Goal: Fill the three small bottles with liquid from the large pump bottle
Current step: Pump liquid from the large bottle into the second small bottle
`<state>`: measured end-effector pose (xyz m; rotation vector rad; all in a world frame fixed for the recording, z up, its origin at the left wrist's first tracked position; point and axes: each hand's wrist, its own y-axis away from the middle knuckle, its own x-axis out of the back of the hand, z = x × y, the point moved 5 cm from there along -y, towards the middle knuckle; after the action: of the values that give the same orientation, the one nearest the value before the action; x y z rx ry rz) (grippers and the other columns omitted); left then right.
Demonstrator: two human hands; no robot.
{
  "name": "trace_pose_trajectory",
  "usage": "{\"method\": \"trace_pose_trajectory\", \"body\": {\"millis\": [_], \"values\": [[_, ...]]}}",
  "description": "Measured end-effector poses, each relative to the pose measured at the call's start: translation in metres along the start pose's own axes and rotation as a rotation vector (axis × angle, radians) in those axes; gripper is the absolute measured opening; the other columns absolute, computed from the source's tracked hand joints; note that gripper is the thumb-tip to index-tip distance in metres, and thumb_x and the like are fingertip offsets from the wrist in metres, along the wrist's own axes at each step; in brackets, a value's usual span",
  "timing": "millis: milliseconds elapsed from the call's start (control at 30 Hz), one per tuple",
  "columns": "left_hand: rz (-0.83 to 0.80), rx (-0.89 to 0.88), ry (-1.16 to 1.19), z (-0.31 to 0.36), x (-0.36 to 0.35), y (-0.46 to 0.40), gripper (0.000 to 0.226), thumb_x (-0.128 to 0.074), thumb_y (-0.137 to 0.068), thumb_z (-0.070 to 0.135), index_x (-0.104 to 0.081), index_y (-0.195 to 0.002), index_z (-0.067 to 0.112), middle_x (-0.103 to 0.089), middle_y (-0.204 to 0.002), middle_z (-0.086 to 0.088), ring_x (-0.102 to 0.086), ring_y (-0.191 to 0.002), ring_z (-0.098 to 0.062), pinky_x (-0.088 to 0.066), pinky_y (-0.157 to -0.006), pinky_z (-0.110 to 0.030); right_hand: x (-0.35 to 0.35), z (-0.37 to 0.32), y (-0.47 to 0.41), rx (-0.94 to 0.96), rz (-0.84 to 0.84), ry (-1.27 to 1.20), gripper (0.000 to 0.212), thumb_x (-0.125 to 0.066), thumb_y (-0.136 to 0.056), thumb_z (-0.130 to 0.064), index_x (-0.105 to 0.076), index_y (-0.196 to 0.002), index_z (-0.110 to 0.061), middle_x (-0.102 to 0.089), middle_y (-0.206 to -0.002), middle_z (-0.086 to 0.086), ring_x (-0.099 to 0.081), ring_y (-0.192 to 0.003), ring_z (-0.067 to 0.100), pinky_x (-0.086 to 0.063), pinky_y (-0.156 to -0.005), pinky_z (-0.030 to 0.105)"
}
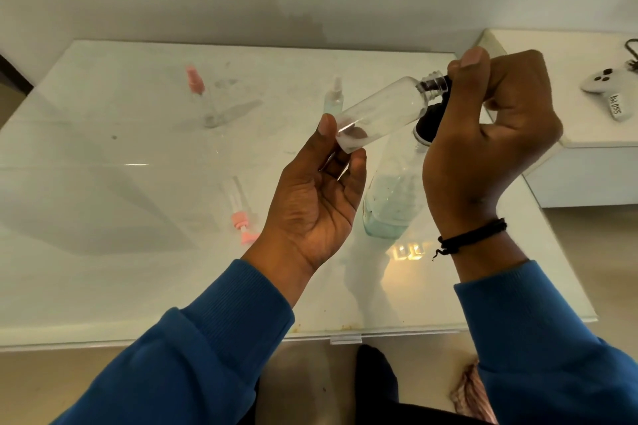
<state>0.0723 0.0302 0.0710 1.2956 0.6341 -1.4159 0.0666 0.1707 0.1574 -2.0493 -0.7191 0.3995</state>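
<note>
Two blue sleeves (pixel 214 338) come up from the bottom, closest of all. The left hand (pixel 317 200) is palm up in the middle. Its thumb and fingertips pinch the bottom end of a small clear bottle (pixel 383 110). The bottle is off the table and tipped, with its open neck pointing up toward 2 o'clock. It has no cap on and looks empty.

The right hand (pixel 483 134) is at 3 o'clock from the left one. Its fingers are curled over the black pump head (pixel 431 117) of the large pump bottle (pixel 393 193), and the thumb points up. The small bottle's neck sits right by the pump's spout, under that thumb. The big bottle stands on the white table (pixel 103 200), just right of the left hand, with pale blue-green liquid in its lower part. A black string band (pixel 473 238) goes round the right wrist.

Far back at 11 o'clock stands a small bottle with a pink top (pixel 200 97). Another small bottle with a clear top (pixel 334 97) stands at 12 o'clock, with light blue liquid inside. A loose pink pump top (pixel 241 214) lies on the table at 9 o'clock from the left hand. A white game controller (pixel 607 86) lies on a side table at 2 o'clock.
</note>
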Motion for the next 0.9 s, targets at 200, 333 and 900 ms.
{"method": "trace_pose_trajectory", "body": {"millis": [200, 333, 900], "values": [[-0.015, 0.002, -0.001, 0.0, 0.001, 0.0, 0.07, -0.085, -0.061, 0.023, -0.064, -0.126, 0.007, -0.07, -0.104, -0.01, -0.068, -0.076, -0.016, -0.058, -0.058, -0.022, 0.001, 0.004, -0.004, -0.003, 0.011, 0.008, 0.037, -0.059, -0.097, -0.006, -0.058, -0.062, 0.004, -0.053, -0.061, 0.014, -0.047, -0.06, 0.029, -0.041, -0.063, 0.035], [0.004, -0.001, 0.008, 0.0, 0.002, -0.001, 0.074, -0.082, -0.066, 0.024, -0.06, -0.134, 0.005, -0.07, -0.103, -0.01, -0.069, -0.076, -0.016, -0.058, -0.058, -0.022, 0.0, 0.002, 0.001, 0.003, 0.018, 0.009, 0.036, -0.059, -0.097, -0.001, -0.056, -0.062, 0.001, -0.048, -0.063, 0.007, -0.045, -0.061, 0.027, -0.037, -0.062, 0.029], [-0.011, -0.004, -0.001, 0.0, 0.0, -0.001, 0.07, -0.085, -0.061, 0.023, -0.063, -0.127, 0.007, -0.07, -0.1, -0.009, -0.067, -0.077, -0.015, -0.058, -0.059, -0.021, 0.003, 0.002, -0.003, 0.042, 0.048, 0.066, 0.038, -0.062, -0.097, -0.008, -0.06, -0.06, 0.003, -0.054, -0.064, 0.015, -0.049, -0.064, 0.032, -0.041, -0.069, 0.029]]}}
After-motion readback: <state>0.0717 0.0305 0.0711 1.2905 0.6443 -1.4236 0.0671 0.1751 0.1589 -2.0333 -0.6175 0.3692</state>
